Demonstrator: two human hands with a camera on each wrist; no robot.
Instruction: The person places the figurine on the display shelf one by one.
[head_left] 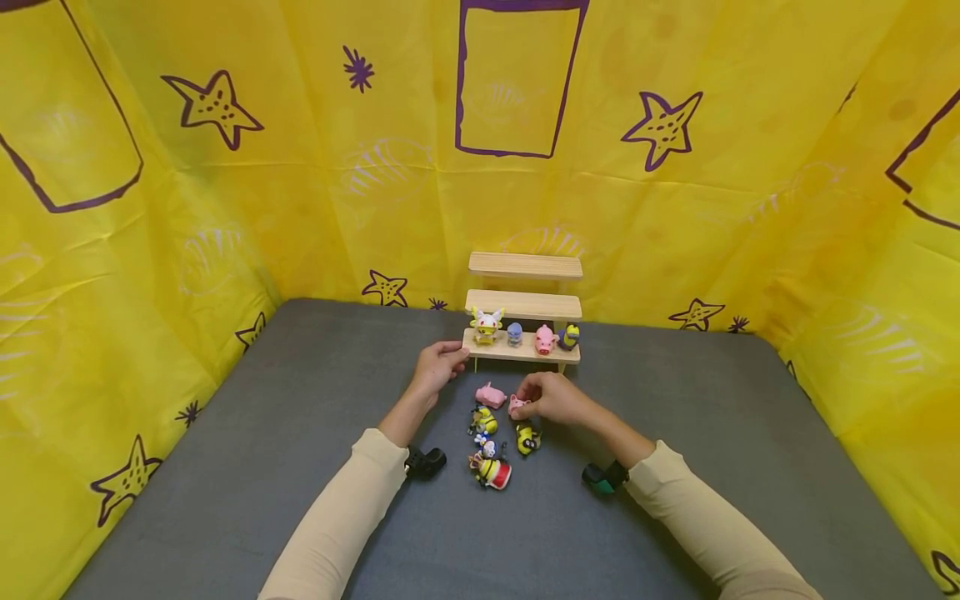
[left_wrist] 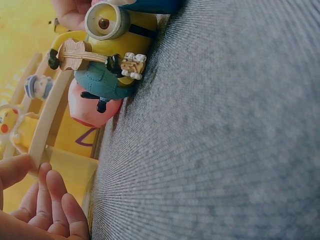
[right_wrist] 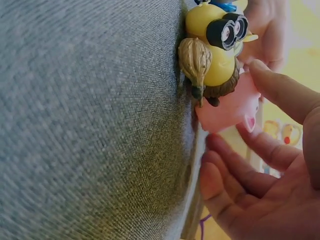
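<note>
My left hand pinches the left end of the lowest board of a three-tier wooden display stand between thumb and forefinger. With thumb and fingertips, my right hand holds a pink pig figurine at the table surface. Another pink pig figurine lies just left of it. Towards me lie a yellow minion figurine with a small guitar, a goggled minion, a blue-and-white figurine and a minion in a red cape.
Along the lowest board stand a yellow figurine with a white hood, a small blue-grey figurine, a pink pig and a yellow-and-blue minion. A yellow patterned cloth encloses the grey table at the back and sides.
</note>
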